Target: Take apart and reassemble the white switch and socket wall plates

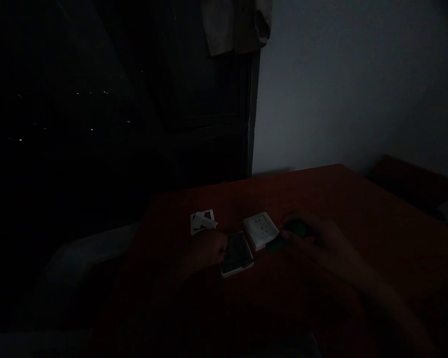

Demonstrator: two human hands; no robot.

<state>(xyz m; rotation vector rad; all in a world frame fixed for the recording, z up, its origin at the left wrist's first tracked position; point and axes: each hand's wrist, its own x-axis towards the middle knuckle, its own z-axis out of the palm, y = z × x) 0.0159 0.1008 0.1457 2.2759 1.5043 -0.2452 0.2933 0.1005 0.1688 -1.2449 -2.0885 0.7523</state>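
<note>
The light is very dim. My left hand (209, 247) is closed at the left edge of a square white-rimmed piece (236, 272) with a dark face; whatever its fingertips hold is hidden. My right hand (321, 236) is wrapped round a screwdriver (276, 244) with a green handle. The screwdriver points left, its thin shaft hard to see near the right edge of the dark-faced piece. Just beyond, a white wall socket (262, 228) lies face up on the table. Behind my left hand lies a white square frame (192, 224) with white strips across it.
All these things are on a reddish-brown table (306, 191). A pale wall (343, 89) stands behind it. A dark window with small lights is at the left, and some cloth (222, 27) hangs above. Another dark brown surface (406, 174) is at the far right.
</note>
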